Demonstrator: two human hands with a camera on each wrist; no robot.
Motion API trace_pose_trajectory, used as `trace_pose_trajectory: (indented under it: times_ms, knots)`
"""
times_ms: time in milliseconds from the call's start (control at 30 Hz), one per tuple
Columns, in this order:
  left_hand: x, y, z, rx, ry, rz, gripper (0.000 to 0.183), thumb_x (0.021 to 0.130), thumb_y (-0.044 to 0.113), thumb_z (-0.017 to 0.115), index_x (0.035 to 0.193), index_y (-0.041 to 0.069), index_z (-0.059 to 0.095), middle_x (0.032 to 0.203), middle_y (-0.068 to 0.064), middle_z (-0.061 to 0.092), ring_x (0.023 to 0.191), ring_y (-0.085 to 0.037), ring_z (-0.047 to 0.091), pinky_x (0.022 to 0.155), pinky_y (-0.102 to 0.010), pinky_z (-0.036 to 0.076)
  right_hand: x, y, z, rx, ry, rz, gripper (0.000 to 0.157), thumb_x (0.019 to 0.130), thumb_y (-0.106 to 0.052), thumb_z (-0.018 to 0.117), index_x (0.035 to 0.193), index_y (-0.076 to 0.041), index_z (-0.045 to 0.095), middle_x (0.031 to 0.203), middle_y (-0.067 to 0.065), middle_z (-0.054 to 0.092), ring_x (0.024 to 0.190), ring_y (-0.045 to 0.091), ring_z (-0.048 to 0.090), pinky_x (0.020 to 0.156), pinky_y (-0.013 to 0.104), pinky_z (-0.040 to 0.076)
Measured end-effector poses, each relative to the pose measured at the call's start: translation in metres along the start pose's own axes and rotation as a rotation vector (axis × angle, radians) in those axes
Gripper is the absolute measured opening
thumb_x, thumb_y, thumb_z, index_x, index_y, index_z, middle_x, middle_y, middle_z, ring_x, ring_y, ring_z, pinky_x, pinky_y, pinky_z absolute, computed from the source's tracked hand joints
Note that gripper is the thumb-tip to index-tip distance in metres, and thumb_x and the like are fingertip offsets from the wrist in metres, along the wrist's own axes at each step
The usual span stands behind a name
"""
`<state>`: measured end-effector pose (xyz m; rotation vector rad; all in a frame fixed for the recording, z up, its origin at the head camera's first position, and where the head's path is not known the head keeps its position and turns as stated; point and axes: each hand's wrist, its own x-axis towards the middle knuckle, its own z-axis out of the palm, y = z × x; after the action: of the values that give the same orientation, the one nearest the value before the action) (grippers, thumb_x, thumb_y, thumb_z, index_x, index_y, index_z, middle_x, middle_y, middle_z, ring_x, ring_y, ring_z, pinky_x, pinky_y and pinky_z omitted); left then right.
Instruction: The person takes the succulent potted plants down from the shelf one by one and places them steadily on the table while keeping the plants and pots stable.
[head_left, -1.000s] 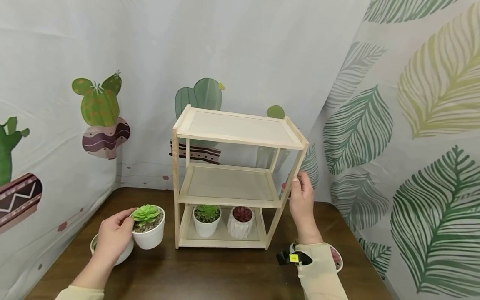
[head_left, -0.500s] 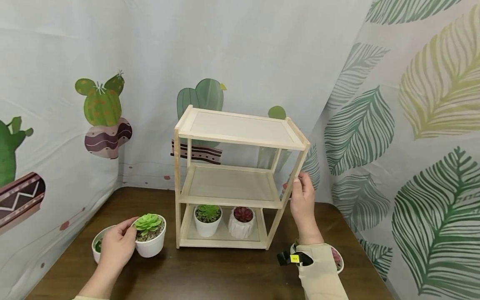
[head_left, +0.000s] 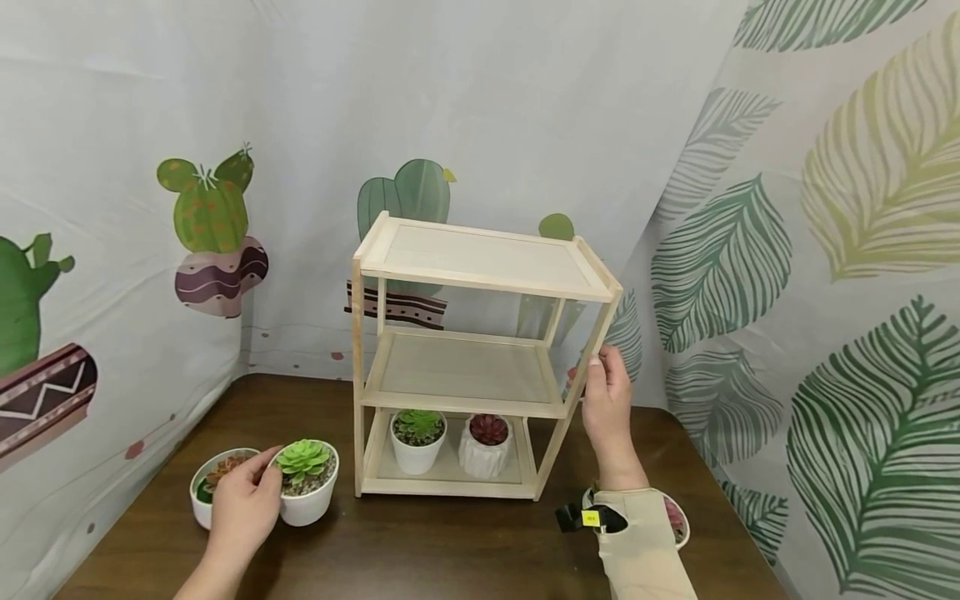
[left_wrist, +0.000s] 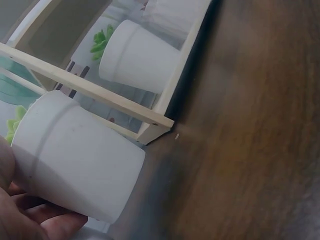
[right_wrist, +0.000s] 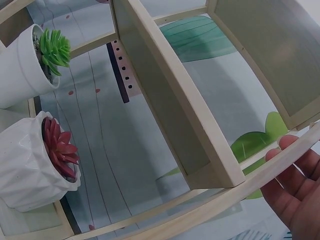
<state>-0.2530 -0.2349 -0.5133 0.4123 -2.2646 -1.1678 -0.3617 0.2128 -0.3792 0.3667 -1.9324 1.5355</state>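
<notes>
My left hand [head_left: 246, 502] pinches the rim of a white pot holding a light green succulent [head_left: 303, 463], left of a small wooden shelf rack [head_left: 461, 410]. In the left wrist view that white pot [left_wrist: 80, 157] is upright beside the rack's front corner; whether its base touches the table cannot be told. Fingers and thumb of my right hand [head_left: 609, 408] grip the rack's right upright, between its top and middle boards. The bottom board carries a green succulent in a smooth white pot [head_left: 417, 457] and a dark red succulent in a faceted white pot [head_left: 483, 457].
A wide white bowl planter [head_left: 201, 510] with orange and green succulents is partly behind my left hand. Near my right sleeve, another pot with a pink plant [head_left: 678, 525] is mostly covered. A patterned curtain [head_left: 480, 100] hangs behind the dark wooden table [head_left: 450, 550].
My left hand has lowered the succulent pot toward the table and slightly right, uncovering more of the bowl planter. My right hand keeps its grip on the rack.
</notes>
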Motion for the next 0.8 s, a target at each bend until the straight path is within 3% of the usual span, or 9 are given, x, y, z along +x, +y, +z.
trace_pose_trajectory:
  times_ms: [300,567,800]
  knots:
    - [-0.005,-0.003,0.002,0.012,0.002,-0.031,0.036,0.100,0.012,0.050,0.128,0.004,0.072,0.119,-0.019,0.075,0.090,0.028,0.039,0.075,-0.005,0.038,0.000,-0.001,0.000,-0.011,0.001,0.001,0.034,0.109,-0.021,0.039,0.116,0.006,0.058,0.088,0.028,0.067,0.076,0.025,0.068,0.067,0.024,0.055]
    - [-0.009,-0.006,0.003,0.032,-0.003,-0.039,0.036,0.100,0.013,0.051,0.127,0.005,0.073,0.119,-0.019,0.075,0.096,0.016,0.050,0.077,-0.005,0.038,0.001,0.000,-0.001,-0.009,-0.007,0.003,0.035,0.109,-0.021,0.039,0.118,0.007,0.058,0.090,0.029,0.067,0.076,0.022,0.068,0.068,0.023,0.055]
    - [-0.011,-0.009,0.006,0.012,0.031,-0.025,0.035,0.097,0.008,0.052,0.124,0.002,0.073,0.116,-0.020,0.076,0.092,0.020,0.047,0.076,-0.003,0.037,0.000,-0.002,0.000,-0.010,-0.009,0.006,0.034,0.109,-0.021,0.038,0.121,0.005,0.058,0.091,0.029,0.067,0.075,0.014,0.066,0.069,0.023,0.056]
